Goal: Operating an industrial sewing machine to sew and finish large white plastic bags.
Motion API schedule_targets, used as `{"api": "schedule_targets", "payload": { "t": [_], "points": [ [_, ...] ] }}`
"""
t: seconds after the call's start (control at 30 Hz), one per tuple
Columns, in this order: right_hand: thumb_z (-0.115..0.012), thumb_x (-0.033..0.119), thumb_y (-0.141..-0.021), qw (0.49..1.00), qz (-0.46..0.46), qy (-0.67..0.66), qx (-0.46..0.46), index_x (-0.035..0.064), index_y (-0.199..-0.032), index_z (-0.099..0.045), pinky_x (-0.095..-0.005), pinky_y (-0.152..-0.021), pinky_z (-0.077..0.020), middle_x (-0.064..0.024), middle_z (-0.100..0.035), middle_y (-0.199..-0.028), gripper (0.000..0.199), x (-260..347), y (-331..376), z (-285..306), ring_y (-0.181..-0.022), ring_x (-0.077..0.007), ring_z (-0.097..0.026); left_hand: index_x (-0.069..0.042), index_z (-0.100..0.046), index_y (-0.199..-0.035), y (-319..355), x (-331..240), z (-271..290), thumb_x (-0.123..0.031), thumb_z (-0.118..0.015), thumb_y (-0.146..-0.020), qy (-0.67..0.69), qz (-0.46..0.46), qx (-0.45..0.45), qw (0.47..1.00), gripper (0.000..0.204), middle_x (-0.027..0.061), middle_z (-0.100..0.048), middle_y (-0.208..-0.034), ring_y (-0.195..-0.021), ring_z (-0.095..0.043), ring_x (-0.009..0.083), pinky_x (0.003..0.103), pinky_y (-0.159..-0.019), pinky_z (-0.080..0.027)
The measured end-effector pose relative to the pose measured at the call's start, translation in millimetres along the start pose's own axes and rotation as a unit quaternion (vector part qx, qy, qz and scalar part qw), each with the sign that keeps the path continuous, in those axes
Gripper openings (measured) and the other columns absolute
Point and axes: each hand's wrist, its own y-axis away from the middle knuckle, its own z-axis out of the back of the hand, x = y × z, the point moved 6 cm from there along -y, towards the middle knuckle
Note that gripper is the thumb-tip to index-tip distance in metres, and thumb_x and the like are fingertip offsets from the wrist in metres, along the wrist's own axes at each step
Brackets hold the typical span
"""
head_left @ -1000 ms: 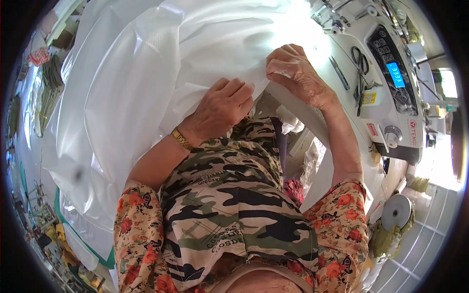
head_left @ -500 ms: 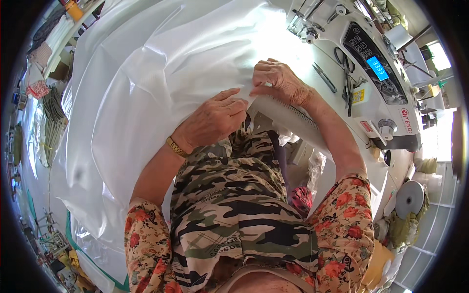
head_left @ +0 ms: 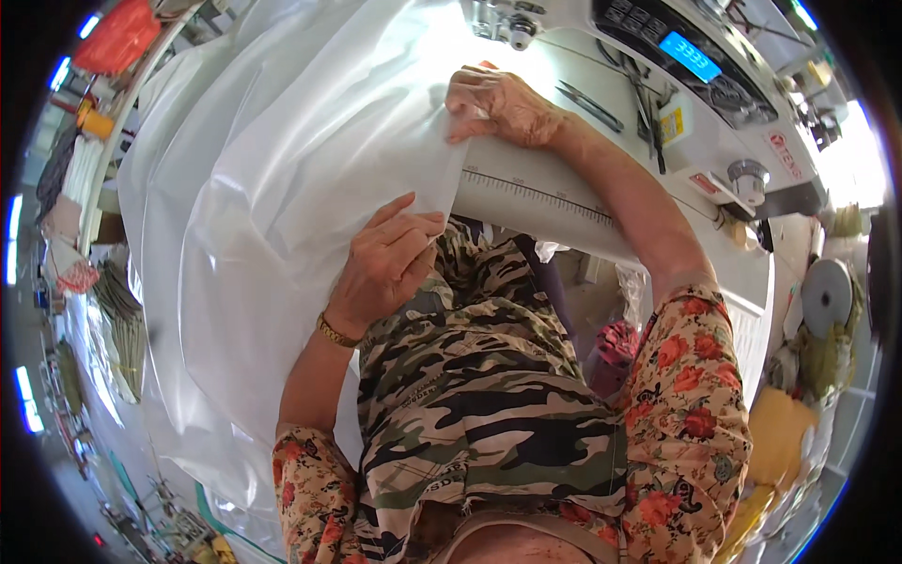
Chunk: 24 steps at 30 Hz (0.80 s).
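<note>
Clearly the big sheet of thin white fabric (head_left: 272,188) is the thing in hand: it spreads over the left and middle of the tabletop (head_left: 601,211), spills off its near edge toward the lap, and its folded right edge runs from the near edge up toward the sewing machine (head_left: 676,66) at the far right. The left hand (head_left: 385,263) is closed in a pinch on that edge near the near side of the tabletop, fingers on top, thumb tucked under as far as I can tell. The right hand (head_left: 498,103) is closed on the same edge farther up, close to the machine's needle area (head_left: 507,23), fingertips curled over the cloth. Between the two hands the edge looks taut but slightly bowed. The fabric looks slippery and light, so I judge the fold could slide open between the pinches if either grip eases, leaving the edge uneven. The weight of the loose bulk hanging off the left may drag the sheet sideways and skew the line. The right hand sits near the needle parts, so a careless push forward could bring fingers too close. The long scissors (head_left: 587,103) lying on the tabletop just right of that hand could snag the thin cloth if it sweeps over them.
</note>
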Motion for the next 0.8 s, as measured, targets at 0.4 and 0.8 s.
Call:
{"api": "schedule_targets", "payload": {
  "t": [0.4, 0.8],
  "points": [
    [-0.061, 0.045, -0.086, 0.961, -0.229, 0.157, 0.0, -0.0005, -0.11, -0.057, -0.0398, -0.093, -0.0455, -0.013, -0.06, -0.11, 0.051, 25.7, 35.6, -9.5, -0.104, -0.0291, -0.057, -0.002, -0.054, -0.077, -8.3, -8.2, -16.8, 0.0, -0.062, -0.079, 0.003, 0.0, 0.002, 1.0, 0.008, 0.0085, -0.067, -0.092, -0.093, -0.066, 0.0233, 0.045, -0.103, -0.042],
    [-0.057, 0.043, -0.091, 0.962, -0.209, 0.173, -0.008, -0.0031, -0.119, -0.056, -0.0444, -0.108, -0.0315, -0.0176, -0.052, -0.134, 0.054, 24.0, 45.8, -12.4, -0.128, -0.0326, -0.045, -0.003, -0.052, -0.075, -24.7, -5.9, -24.5, -0.003, -0.062, -0.078, -0.057, -0.055, 0.026, 0.997, 0.011, 0.0093, -0.061, -0.085, -0.085, -0.065, 0.0238, 0.046, -0.106, -0.038]
  ]
}}
